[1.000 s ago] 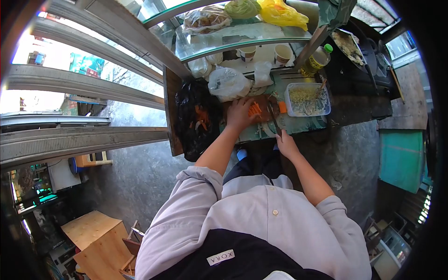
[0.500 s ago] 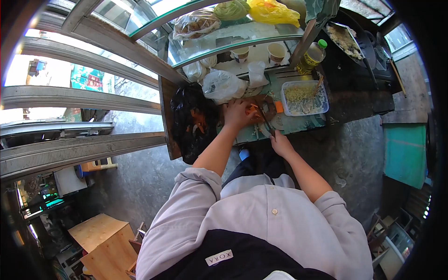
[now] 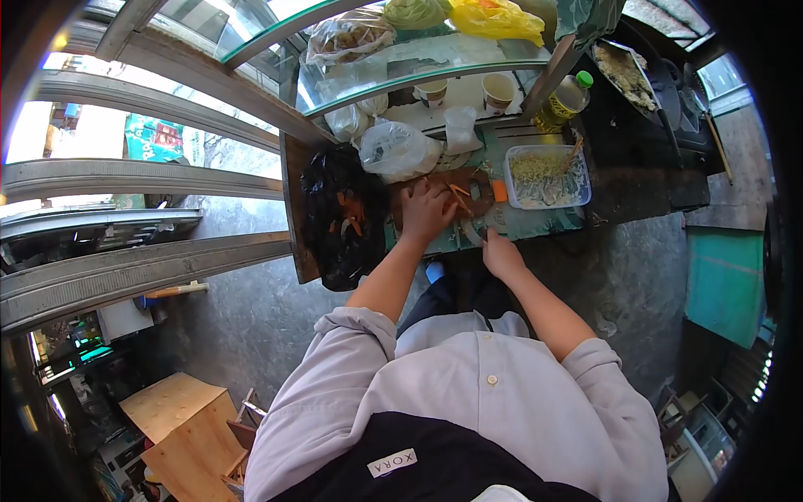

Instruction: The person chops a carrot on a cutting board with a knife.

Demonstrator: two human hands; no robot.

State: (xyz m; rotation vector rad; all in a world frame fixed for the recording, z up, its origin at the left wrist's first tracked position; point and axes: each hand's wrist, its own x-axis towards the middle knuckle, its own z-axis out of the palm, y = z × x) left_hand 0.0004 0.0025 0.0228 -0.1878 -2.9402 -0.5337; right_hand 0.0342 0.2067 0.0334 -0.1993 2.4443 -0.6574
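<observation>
My left hand (image 3: 427,209) rests on the brown cutting board (image 3: 480,186), its fingers curled over orange strips, though what lies beneath them is hidden. Orange strips (image 3: 458,192) lie beside its fingertips. My right hand (image 3: 502,254) is wrapped round the handle of a knife (image 3: 473,232), whose blade points up and left near the board's front edge. An orange block (image 3: 499,191) sits at the board's right end. Right of it is a clear plastic container (image 3: 548,201) with pale and yellowish shreds. A black plastic bag (image 3: 335,251) with orange pieces lies to the left.
Behind the board are a white plastic bag (image 3: 400,151), paper cups (image 3: 498,92) and a green-capped bottle (image 3: 562,102). A glass shelf (image 3: 435,77) overhangs the back. A tray of food (image 3: 626,77) stands at the right rear. Metal rails (image 3: 142,180) run along the left.
The knife blade has dropped lower and swung toward the board's front edge, uncovering more orange strips. My left hand has shifted slightly. The whole view has moved a little.
</observation>
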